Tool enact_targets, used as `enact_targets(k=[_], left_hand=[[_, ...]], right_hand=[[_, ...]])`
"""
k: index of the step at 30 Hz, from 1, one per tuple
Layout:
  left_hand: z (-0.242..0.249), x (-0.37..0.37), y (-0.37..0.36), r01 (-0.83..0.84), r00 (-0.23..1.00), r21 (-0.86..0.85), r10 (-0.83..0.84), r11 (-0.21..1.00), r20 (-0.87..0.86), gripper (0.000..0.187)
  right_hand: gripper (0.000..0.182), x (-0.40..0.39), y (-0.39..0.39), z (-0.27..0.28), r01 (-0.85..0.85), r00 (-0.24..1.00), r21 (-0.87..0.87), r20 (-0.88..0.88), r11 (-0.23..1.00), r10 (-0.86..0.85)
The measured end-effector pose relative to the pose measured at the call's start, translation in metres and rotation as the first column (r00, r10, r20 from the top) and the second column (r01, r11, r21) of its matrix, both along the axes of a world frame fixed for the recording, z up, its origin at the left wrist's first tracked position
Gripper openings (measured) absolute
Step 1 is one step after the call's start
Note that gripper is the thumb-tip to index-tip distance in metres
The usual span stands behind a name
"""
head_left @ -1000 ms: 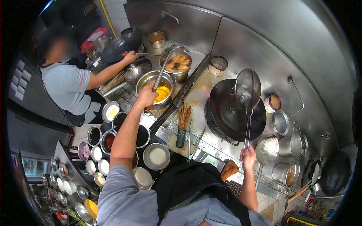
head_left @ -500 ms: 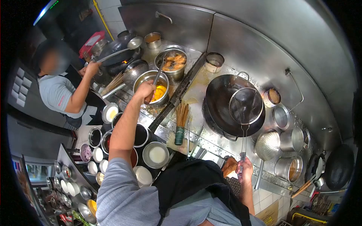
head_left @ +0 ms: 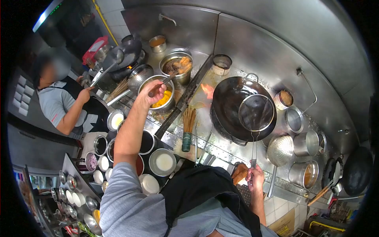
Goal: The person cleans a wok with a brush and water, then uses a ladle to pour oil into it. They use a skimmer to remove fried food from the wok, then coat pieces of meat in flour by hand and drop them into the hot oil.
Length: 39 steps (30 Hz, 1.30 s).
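Note:
My left hand (head_left: 158,94) is closed around the dark handle of a long utensil (head_left: 168,78). Golden-brown pieces of food (head_left: 184,65) rest on its far end, which they hide, over a steel pot (head_left: 162,68) of dark liquid. Just below my left hand is another steel pot (head_left: 172,103) with bright yellow food in it. My right hand (head_left: 256,177) grips the handle of a round wire strainer (head_left: 256,112), whose mesh looks bare. The strainer lies over a large black wok (head_left: 227,94) with a dark, glossy inside.
An orange flame (head_left: 208,91) shows left of the wok. A bamboo brush (head_left: 188,126) lies on the counter. Right of the wok are a perforated ladle (head_left: 280,151) and steel pots (head_left: 306,144). At left, a co-worker (head_left: 65,106) holds a ladle (head_left: 106,71) by another wok.
My left hand has shifted up slightly, and the utensil has lifted food pieces out of the liquid. An orange flame has appeared beside the wok. The co-worker's ladle has moved left and down.

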State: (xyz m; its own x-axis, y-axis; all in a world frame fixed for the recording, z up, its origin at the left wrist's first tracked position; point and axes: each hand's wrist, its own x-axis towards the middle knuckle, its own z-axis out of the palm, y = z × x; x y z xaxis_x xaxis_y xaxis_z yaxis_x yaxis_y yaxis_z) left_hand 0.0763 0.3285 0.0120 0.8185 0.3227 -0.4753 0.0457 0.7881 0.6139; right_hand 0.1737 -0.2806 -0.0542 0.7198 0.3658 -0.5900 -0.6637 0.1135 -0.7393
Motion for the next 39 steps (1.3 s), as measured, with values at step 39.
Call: enact_targets(k=[39], left_hand=[[0.032, -0.013, -0.053, -0.064, 0.949, -0.328, 0.159, 0.943, 0.272, 0.018]], right_hand=[[0.037, 0.0, 0.02, 0.008, -0.058, 0.994, 0.207, -0.083, 0.977, 0.077]])
